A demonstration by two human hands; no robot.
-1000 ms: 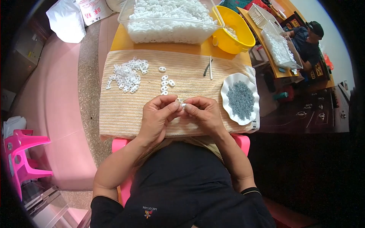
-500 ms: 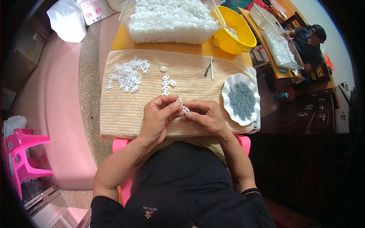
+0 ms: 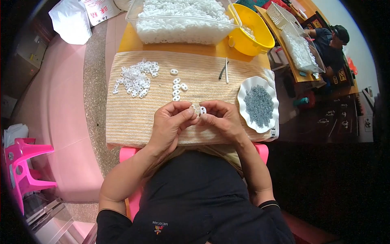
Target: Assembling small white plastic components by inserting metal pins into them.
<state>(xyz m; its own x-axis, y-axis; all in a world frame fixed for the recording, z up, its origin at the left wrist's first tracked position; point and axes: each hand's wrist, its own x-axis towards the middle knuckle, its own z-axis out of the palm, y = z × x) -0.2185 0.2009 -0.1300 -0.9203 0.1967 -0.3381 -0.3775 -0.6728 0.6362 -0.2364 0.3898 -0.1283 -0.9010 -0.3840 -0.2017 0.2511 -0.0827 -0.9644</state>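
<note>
Both hands meet at the near middle of a striped towel (image 3: 134, 122). My left hand (image 3: 170, 120) pinches a small pale piece (image 3: 195, 108) between thumb and forefinger; the fingers hide most of it. My right hand (image 3: 223, 121) is closed on a white oval piece with two holes (image 3: 202, 110), its long side upright. The two pieces are close together; I cannot tell whether they touch. Just beyond my fingers lies a short column of similar white oval pieces (image 3: 176, 87). A heap of white two-hole pieces (image 3: 136, 79) spreads on the left.
A scalloped white dish (image 3: 242, 97) of small grey-blue pegs (image 3: 259, 106) sits on the right. Thin white and black sticks (image 3: 226, 71) cross behind. A clear bin (image 3: 183, 20) of white pieces and a yellow basin (image 3: 254, 46) stand at the back. Another person (image 3: 331, 44) sits far right.
My right hand has shifted slightly up and right, and the oval piece in it now stands upright and shows more fully. My left hand has barely moved.
</note>
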